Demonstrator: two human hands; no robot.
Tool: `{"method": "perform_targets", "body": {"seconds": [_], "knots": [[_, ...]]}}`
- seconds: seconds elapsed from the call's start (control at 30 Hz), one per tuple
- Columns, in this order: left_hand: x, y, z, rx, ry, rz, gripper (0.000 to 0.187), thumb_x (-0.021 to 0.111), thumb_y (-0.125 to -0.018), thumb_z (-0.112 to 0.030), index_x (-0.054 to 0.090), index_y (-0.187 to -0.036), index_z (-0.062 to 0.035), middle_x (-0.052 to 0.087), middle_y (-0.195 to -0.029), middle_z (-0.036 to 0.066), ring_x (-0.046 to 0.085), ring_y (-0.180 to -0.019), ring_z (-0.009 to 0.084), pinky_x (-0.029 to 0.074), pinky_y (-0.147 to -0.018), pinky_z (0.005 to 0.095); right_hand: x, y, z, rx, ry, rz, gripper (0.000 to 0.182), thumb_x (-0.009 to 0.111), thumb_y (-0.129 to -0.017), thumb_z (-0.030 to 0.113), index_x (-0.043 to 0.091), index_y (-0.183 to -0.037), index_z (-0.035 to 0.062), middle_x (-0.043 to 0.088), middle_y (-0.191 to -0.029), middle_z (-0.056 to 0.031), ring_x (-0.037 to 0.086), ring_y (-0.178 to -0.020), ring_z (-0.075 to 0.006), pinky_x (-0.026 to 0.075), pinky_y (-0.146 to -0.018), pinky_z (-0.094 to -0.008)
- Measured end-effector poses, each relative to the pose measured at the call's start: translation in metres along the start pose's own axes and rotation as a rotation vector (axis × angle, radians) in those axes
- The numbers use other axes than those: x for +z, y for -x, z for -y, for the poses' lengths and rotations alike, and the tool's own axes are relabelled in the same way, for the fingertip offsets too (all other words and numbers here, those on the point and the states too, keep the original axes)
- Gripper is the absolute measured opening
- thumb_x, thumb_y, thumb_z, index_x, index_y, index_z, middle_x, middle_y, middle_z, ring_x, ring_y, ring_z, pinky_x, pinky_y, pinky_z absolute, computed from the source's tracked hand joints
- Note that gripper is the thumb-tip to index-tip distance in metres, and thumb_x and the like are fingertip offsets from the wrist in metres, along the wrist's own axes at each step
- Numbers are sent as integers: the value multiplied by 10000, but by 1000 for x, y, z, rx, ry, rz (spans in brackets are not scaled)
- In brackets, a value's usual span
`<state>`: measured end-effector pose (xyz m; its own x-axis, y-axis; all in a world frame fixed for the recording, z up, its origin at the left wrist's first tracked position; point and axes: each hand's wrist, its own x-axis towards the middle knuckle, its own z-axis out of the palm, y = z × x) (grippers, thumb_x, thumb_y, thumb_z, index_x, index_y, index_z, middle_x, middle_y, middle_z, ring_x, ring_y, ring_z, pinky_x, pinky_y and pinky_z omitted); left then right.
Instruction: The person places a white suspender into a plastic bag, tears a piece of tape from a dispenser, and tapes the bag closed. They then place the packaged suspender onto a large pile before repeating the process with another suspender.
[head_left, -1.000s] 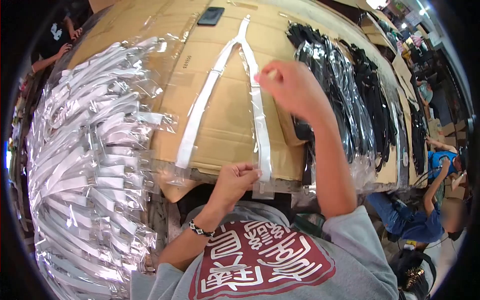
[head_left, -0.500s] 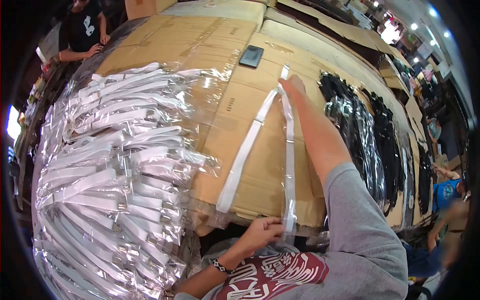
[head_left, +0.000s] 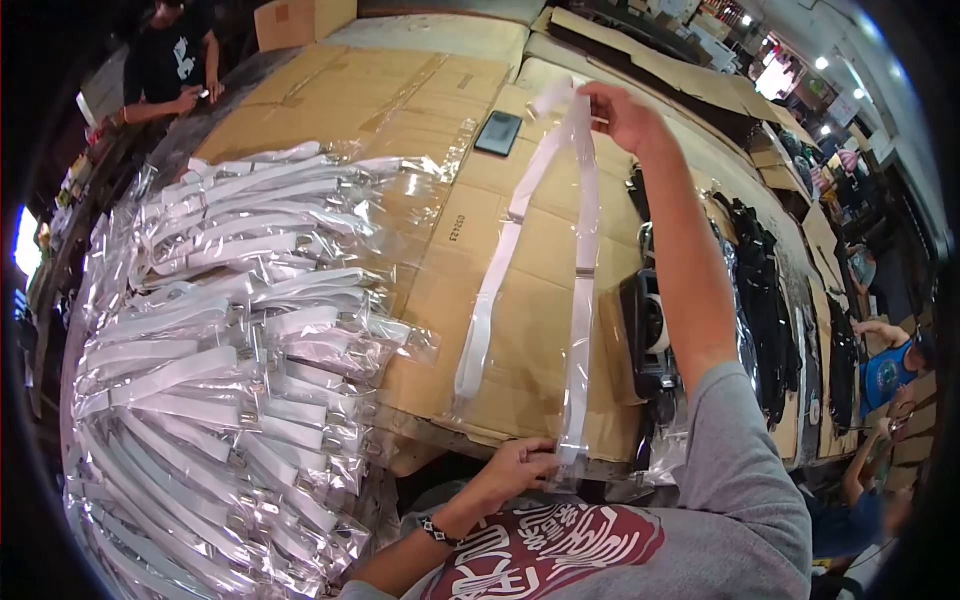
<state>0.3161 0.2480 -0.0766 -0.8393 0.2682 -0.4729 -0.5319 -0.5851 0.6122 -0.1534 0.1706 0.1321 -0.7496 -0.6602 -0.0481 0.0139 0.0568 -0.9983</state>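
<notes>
A pair of white suspenders [head_left: 583, 230] stretches in an upside-down V over the brown cardboard [head_left: 430, 330], with metal slides on both straps. My right hand [head_left: 622, 115] is closed on the upper end, where the straps meet, and appears to lift it off the cardboard. Down by the front edge my left hand [head_left: 520, 468] pinches the lower end of the right strap, which has clear plastic around it. The other strap's lower end lies loose on the cardboard. Left of it spreads a big heap of white suspenders in clear bags [head_left: 190, 350].
A phone [head_left: 498, 132] lies on the cardboard near the top. Beside my right forearm stands a black tape dispenser [head_left: 645, 330]. Bundles of black straps [head_left: 762, 290] lie to the right. One person [head_left: 170, 60] stands at the far left, and others are at the right.
My right hand has moved up and away, drawing the top of the suspenders with it, now blurred. The left hand stays at the strap's lower end. The tape dispenser has come into sight.
</notes>
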Motion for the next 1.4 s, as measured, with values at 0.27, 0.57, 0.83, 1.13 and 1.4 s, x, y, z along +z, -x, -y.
{"method": "perform_targets", "body": {"seconds": [0.27,0.57,0.83,1.13,1.4], "knots": [[15,16,-8,284,-252,52,624,668,-976,-161,392,-1499,38,557,-1423,146,546,-1275,194,426,-1082,327,45,154,178,-542,118,259,113,715,-908,197,666,-933,98,648,-842,30,599,-754,-65,457,-656,-251],[55,104,-57,731,-923,-488,609,731,-912,-235,512,-1424,10,660,-1267,217,641,-1179,246,496,-991,346,60,227,302,-747,124,467,273,675,-933,164,661,-1171,31,676,-1027,-31,623,-899,-123,504,-748,-258],[113,226,-147,1901,-977,-1141,668,789,-848,-226,494,-1395,21,615,-1270,206,620,-1161,332,478,-993,391,154,378,345,-859,170,710,406,590,-961,203,590,-1239,-94,678,-1070,-168,656,-979,-242,519,-838,-324],[94,251,-145,1672,-987,-1244,990,806,-828,-449,286,-1526,21,453,-1457,250,491,-1323,369,383,-1112,442,209,396,360,-990,150,742,248,630,-927,138,678,-1054,-69,675,-988,-146,645,-859,-223,506,-710,-309],[73,271,-104,1667,-1044,-1397,954,699,-907,-487,226,-1547,39,344,-1541,271,376,-1423,363,296,-1173,455,252,411,338,-1217,281,476,137,649,-834,15,699,-894,-98,661,-765,-153,542,-525,-172,409,-473,-292]]}}
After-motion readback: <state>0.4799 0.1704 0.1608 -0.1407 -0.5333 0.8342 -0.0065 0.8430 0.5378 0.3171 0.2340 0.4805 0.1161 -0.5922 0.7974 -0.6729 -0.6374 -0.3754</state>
